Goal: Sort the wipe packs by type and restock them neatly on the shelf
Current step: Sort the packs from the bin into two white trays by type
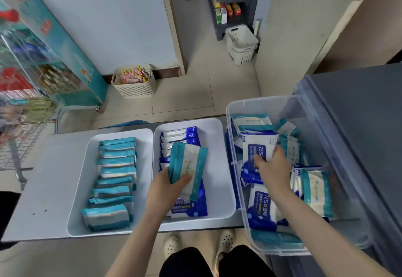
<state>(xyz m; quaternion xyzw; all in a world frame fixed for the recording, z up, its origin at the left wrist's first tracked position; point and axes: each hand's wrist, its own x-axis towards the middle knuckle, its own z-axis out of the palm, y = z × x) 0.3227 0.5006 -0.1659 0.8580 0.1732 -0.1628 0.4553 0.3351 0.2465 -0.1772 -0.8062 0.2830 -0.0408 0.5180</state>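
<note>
Sorting step. Teal-and-white soft wipe packs (188, 165), pinched between thumb and fingers of left hand (167, 189), hover over middle white plastic tray (217, 146), 6 o'clock. Right hand (274, 168) curls its fingers round blue-and-white alcohol wipe pack (258, 148) in clear plastic bin (230, 107), 3 o'clock. Next, likely: teal packs go to left white plastic tray (76, 189), 9 o'clock, set on edge in its row.

At lower left, the teal packs (115, 178) are teal and white, in a white tray (76, 200). At the centre, the blue packs (182, 135) are dark blue and white. The lifted pack (189, 165) is teal and white. At right, the top pack (256, 148) is white above and dark blue below.
</note>
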